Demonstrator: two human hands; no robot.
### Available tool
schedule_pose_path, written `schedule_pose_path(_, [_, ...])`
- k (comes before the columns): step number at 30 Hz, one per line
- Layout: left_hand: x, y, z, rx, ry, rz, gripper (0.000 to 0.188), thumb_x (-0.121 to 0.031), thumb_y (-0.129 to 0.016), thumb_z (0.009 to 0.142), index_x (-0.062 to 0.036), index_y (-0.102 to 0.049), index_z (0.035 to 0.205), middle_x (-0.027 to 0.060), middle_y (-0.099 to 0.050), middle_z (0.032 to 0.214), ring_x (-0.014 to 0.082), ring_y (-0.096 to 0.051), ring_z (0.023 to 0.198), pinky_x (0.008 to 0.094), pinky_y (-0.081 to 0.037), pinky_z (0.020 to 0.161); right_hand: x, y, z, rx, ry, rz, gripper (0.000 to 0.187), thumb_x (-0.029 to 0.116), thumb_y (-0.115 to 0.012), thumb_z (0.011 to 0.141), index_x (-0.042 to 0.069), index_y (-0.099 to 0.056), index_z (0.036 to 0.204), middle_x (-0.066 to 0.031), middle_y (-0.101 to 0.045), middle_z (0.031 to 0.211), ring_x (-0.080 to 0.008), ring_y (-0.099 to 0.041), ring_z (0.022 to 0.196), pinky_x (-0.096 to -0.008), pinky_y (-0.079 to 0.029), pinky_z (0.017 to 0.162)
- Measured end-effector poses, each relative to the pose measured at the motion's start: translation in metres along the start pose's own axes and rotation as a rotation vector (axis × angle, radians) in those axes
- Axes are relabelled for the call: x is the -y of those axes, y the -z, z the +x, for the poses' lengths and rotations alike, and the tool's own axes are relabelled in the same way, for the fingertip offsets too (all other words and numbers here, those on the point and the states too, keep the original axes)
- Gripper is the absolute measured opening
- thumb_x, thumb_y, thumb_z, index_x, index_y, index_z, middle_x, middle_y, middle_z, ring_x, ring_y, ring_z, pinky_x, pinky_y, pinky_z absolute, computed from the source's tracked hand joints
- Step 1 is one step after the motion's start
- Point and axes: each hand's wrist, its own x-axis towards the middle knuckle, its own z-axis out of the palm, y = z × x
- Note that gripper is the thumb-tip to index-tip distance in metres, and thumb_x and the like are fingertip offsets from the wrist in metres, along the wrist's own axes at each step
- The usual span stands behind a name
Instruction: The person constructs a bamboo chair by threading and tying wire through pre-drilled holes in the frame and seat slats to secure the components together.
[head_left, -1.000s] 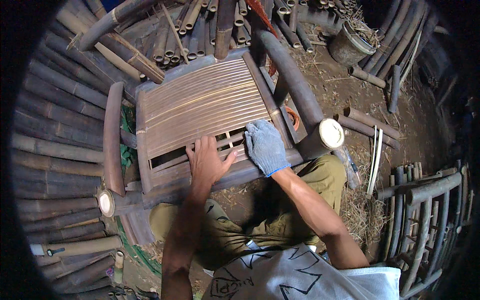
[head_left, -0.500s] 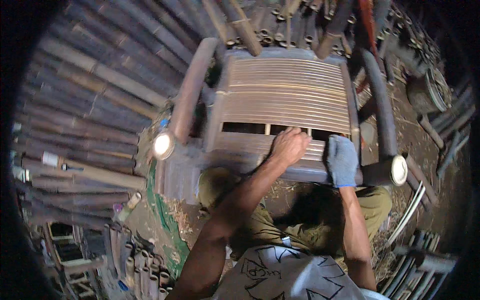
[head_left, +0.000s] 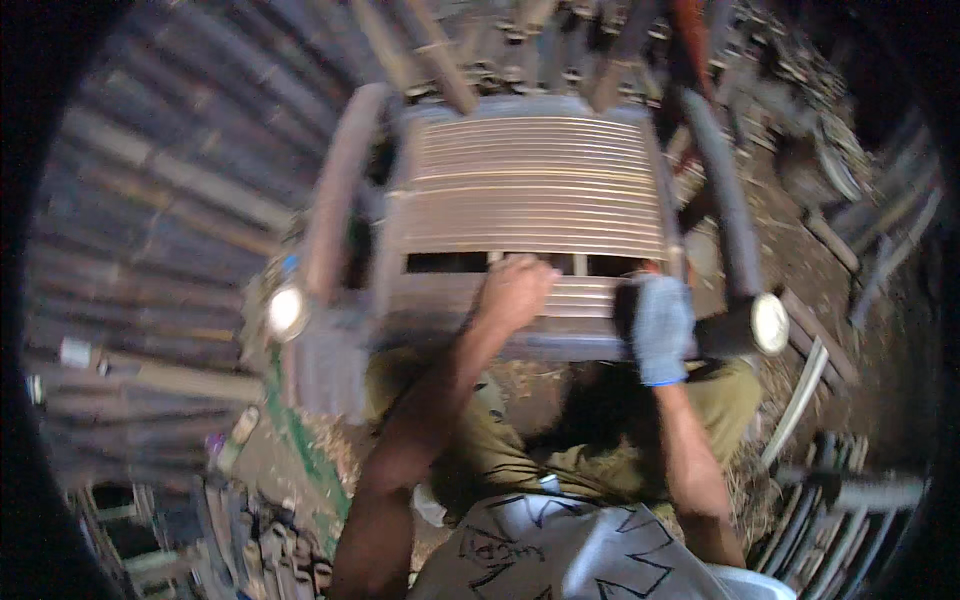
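In front of me stands a bamboo chair with a seat of thin bamboo slats (head_left: 530, 190) laid crosswise. A dark gap crosses the seat, with several slats (head_left: 435, 292) on its near side. My bare left hand (head_left: 513, 292) lies on these near slats at mid-seat, its fingers curled over their edge at the gap. At the right end of the same slats is my right hand (head_left: 661, 328) in a grey glove, closed. A small orange bit shows at its top, but blur hides what it holds.
Thick bamboo armrests, the left armrest (head_left: 340, 195) and the right armrest (head_left: 722, 195), flank the seat. Long bamboo poles (head_left: 150, 220) cover the left side. Cut bamboo pieces (head_left: 830, 510) lie at the lower right, and a bucket (head_left: 825, 170) stands at the far right.
The whole view has shifted, so the chair and both hands appear further left, and the picture is more blurred. Both hands stay at the near slats by the gap.
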Motion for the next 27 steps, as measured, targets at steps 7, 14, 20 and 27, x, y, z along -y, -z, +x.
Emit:
schedule_pose_path(7, [-0.021,0.011,0.011,0.177,0.128,-0.022,0.031,-0.032,-0.052,0.100,-0.0055,-0.067,0.100,0.0165,-0.066,0.100,0.0359,-0.062,0.100,0.0535,-0.045,0.094,0.050,0.022,0.001,0.062,0.090,0.536,0.016,0.022,-0.059,0.094,0.008,-0.063,0.086,-0.0151,-0.060,0.079,-0.0371,-0.060,0.076,-0.0475,-0.048,0.068])
schedule_pose_path(14, [-0.037,0.019,-0.020,0.152,-0.035,0.137,0.111,-0.068,-0.074,0.072,0.0104,-0.038,0.142,0.0285,-0.048,0.137,0.0427,-0.044,0.132,0.0552,-0.026,0.116,0.018,-0.001,0.028,-0.180,0.081,0.266,0.017,0.019,-0.060,0.092,0.005,-0.064,0.084,-0.0178,-0.063,0.082,-0.0369,-0.061,0.079,-0.0493,-0.047,0.075])
schedule_pose_path(20, [-0.057,0.041,-0.016,0.282,-0.042,0.165,0.132,-0.069,-0.086,0.051,0.0110,-0.035,0.142,0.0266,-0.045,0.138,0.0397,-0.042,0.131,0.0524,-0.026,0.116,0.011,-0.005,0.041,0.282,0.011,0.097,0.028,0.026,-0.055,0.095,0.006,-0.069,0.081,-0.0177,-0.069,0.077,-0.0363,-0.067,0.075,-0.0487,-0.050,0.073])
schedule_pose_path(27, [-0.046,0.040,-0.023,0.184,-0.097,0.126,0.128,-0.071,-0.083,0.051,0.0126,-0.042,0.137,0.0248,-0.051,0.129,0.0388,-0.045,0.127,0.0492,-0.029,0.114,0.015,0.002,0.035,0.206,-0.016,0.198,0.025,0.021,-0.054,0.096,0.004,-0.068,0.085,-0.0175,-0.069,0.084,-0.0369,-0.067,0.083,-0.0468,-0.051,0.077])
